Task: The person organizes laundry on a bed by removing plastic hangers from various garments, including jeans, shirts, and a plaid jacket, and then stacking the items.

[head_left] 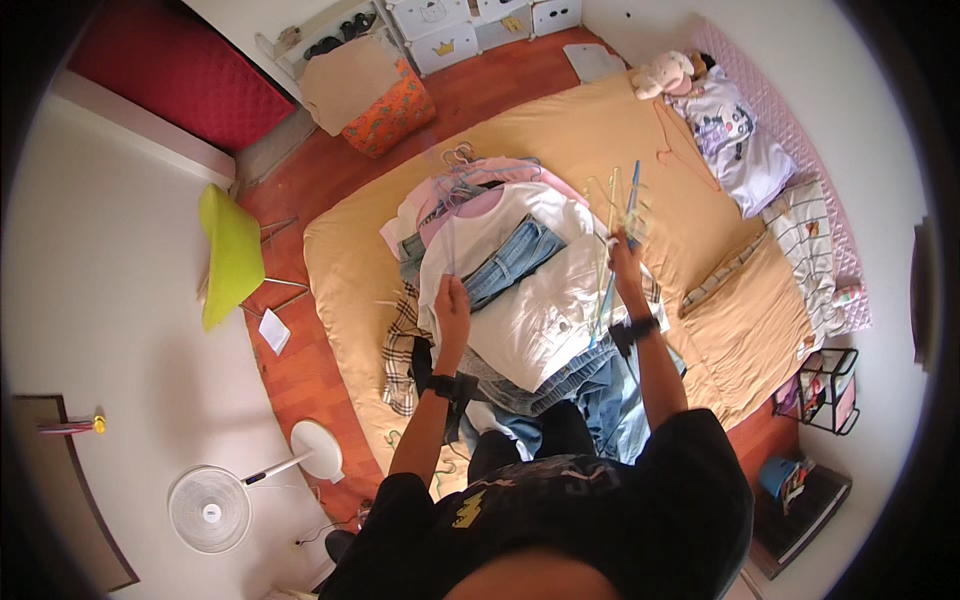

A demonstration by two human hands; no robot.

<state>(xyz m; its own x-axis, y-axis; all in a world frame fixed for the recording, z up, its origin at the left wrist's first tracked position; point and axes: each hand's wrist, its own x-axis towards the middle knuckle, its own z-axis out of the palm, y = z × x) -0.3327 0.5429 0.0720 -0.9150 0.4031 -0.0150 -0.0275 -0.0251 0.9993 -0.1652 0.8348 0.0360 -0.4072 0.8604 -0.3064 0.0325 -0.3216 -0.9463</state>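
My right hand (624, 259) is closed around several thin plastic hangers (615, 199), blue and yellowish, held over the right side of the clothes. A translucent hanger (448, 240) rises from the closed fingers of my left hand (452, 298). Between my hands lie folded blue jeans (517, 259) and a white garment with a button (547, 322), on top of a white shirt (532, 206). Behind these are pink clothes (555, 176) with hangers in them. More denim (622, 397) lies close to my body, and a plaid garment (401, 352) is at the left of the pile.
The bed (360, 232) has a tan sheet. An orange hanger (686, 157) lies near a lilac pillow (731, 131) and plush toy (664, 73). Around the bed are a lime-green chair (236, 259), white fan (210, 510), orange patterned box (394, 109) and black wire rack (825, 390).
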